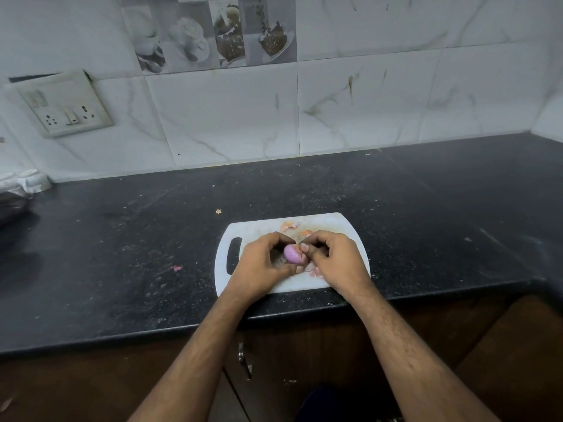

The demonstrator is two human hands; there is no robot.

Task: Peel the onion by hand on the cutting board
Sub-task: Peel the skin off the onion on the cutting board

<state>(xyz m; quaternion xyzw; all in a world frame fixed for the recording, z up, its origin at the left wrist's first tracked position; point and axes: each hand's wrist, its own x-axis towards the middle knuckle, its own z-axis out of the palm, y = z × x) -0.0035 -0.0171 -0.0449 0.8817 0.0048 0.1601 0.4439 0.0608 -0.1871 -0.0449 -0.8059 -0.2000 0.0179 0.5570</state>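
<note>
Purple onion (292, 254) gripped by left hand (263, 263); right hand (332, 260) pinches its skin; no writing legible.

Onion (292, 253): purple, small, gripped by left hand (264, 268), pinched at its right side by right hand (333, 260), held over white board (341, 226). Peel scraps (289, 225) scattered on board. Board laid on black counter (122, 239).

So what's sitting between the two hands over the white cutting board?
In the head view, a small purple onion, its shiny peeled flesh showing, sits between the left hand and the right hand, both gripping it above the white plastic cutting board.
</note>
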